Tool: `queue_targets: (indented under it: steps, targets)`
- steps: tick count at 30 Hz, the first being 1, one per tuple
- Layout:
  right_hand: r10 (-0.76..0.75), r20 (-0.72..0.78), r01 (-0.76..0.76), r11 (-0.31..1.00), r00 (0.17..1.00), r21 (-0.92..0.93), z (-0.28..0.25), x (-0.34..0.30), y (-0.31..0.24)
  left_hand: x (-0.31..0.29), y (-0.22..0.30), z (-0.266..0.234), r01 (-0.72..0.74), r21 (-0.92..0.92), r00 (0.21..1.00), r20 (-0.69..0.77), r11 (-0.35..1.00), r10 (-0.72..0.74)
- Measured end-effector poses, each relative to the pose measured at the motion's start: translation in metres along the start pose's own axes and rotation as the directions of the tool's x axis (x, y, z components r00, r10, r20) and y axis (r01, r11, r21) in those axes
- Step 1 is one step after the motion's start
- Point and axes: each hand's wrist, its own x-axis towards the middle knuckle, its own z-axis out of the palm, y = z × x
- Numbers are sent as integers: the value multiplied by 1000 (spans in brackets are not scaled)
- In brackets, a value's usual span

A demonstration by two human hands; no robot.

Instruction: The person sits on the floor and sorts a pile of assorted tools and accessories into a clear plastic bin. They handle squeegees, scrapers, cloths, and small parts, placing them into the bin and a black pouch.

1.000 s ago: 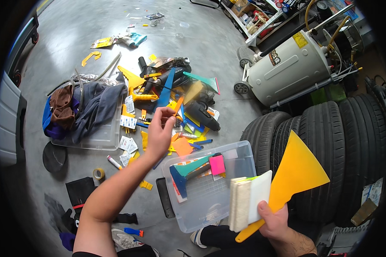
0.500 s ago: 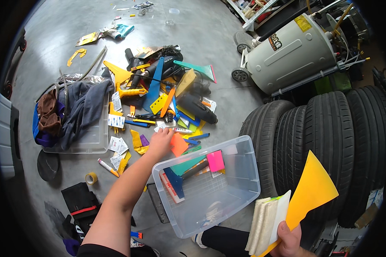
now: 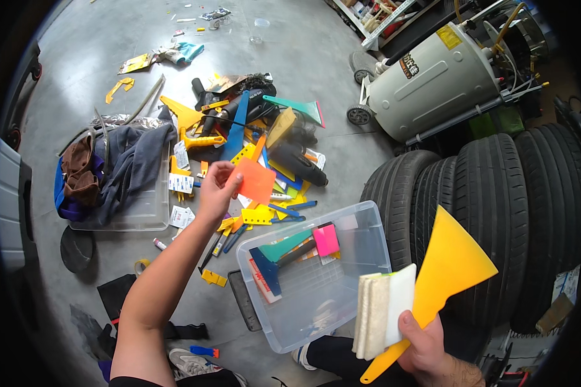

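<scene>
My left hand (image 3: 218, 187) is closed on a thin orange square scraper (image 3: 255, 182), held up over a loose heap of hand tools. In my right hand (image 3: 427, 340), at the lower right, are a large yellow fan-shaped scraper (image 3: 452, 267) and white-and-cream padded pieces (image 3: 384, 313) pressed against its handle side. Between my hands stands a clear plastic bin (image 3: 352, 322). Inside it lie a teal scraper (image 3: 281, 248), a dark blue squeegee (image 3: 265, 269), a pink square (image 3: 326, 240) and a red-and-white piece (image 3: 263, 287).
Left of the heap, a clear tray (image 3: 119, 223) holds grey and brown cloths. Several tyres (image 3: 490, 213) line the right side below a grey tank (image 3: 432, 87) on wheels. A black lid or handle piece (image 3: 241, 300) lies beside the bin. Scraps lie on the far floor.
My left hand has lifted the orange scraper off the heap, moving up and left. Yellow and blue tools show where my forearm was. My right hand has shifted slightly left with its load.
</scene>
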Motion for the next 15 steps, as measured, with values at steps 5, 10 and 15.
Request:
queue_targets:
  steps: [5,10,15]
  targets:
    - [-30,130,37,998,991,-46,18,3,-1,-55,98,31,184,-377,978,158,908,-133]
    - [-222,265,311,877,938,-367,27,22,2,-134,150,58,287,-350,921,358,892,-156]
    - [-222,358,378,803,907,-461,39,33,0,-191,181,68,535,-324,777,551,780,-304]
